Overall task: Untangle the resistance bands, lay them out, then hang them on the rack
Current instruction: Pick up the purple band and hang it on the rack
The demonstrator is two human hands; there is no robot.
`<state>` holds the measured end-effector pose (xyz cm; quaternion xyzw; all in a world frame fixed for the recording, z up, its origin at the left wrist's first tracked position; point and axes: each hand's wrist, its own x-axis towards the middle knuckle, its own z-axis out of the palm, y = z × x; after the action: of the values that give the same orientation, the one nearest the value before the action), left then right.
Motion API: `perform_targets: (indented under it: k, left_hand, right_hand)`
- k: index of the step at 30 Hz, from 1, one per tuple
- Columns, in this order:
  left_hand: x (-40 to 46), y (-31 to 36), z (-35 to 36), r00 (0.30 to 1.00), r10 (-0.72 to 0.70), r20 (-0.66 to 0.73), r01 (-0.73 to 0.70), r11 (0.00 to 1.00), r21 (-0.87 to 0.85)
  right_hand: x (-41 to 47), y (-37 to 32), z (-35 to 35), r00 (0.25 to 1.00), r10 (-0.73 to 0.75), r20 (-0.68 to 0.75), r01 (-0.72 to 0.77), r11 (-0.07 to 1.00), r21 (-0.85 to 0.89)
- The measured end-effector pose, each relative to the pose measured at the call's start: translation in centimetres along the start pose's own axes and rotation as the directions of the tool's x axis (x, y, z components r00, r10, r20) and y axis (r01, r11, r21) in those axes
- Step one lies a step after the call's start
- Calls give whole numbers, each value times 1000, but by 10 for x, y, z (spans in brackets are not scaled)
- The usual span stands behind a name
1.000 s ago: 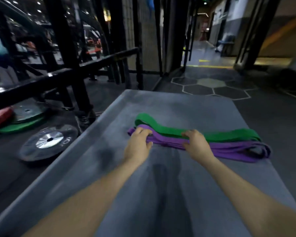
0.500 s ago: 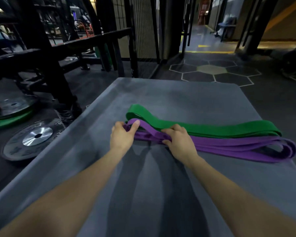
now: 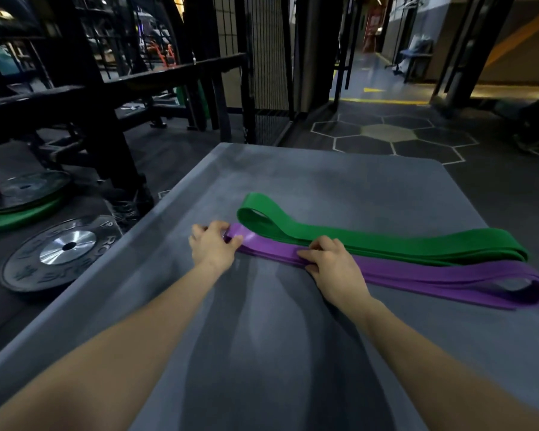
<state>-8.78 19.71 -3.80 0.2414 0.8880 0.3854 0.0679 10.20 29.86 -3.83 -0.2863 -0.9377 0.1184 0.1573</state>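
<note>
A purple resistance band point(image 3: 423, 276) lies flat and folded on a grey padded platform point(image 3: 308, 181), running from the middle toward the right edge. Just behind it a green band point(image 3: 371, 241) lies parallel, apart from my hands. My left hand point(image 3: 210, 247) pinches the purple band's left loop end between thumb and fingers. My right hand point(image 3: 332, 265) grips the same band a little further right, fingers curled over its layers. The black rack point(image 3: 106, 98) stands to the left, beyond the platform.
Weight plates lie on the floor to the left: a black one with a silver hub point(image 3: 63, 250) and a stack with a green plate point(image 3: 19, 213). A wire mesh panel point(image 3: 262, 57) stands behind the platform. Dark floor with hexagon markings point(image 3: 386, 132) stretches beyond.
The view has shifted, so the bands sit further right in frame. My left hand has moved from lying over the purple band's end to pinching it. My right hand stays on the band.
</note>
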Motion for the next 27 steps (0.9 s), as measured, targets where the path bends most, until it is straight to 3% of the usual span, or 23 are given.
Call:
perform_targets:
  k: [3,7,10,13,18,22,27]
  left_hand:
    - [0,0,1,996,-86,23,88,988,-129]
    - [5,8,-4,991,-96,94,112,977,-179]
    - [1,14,-6,979,-180,92,202,887,-415]
    - [-8,28,-14,982,-145,124,189,815,-548]
    - [-27,82,-37,992,48,115,23,836,-549]
    - [-52,134,-35,975,181,129,-108,894,-434]
    - [-83,191,-15,943,282,178,-201,906,-374]
  right_hand:
    - [-1,2,0,1000,-5,-3,5,1000,2]
    - [-5,2,-1,1000,6,12,-6,1000,19]
    - [-5,2,-4,999,9,48,-10,999,34]
    - [-3,-3,-12,996,26,85,-36,993,115]
    - [1,-27,-48,992,71,-101,-24,912,409]
    - [-2,-34,-80,983,101,-151,-13,870,493]
    - [-22,-16,-110,895,335,-295,-98,792,602]
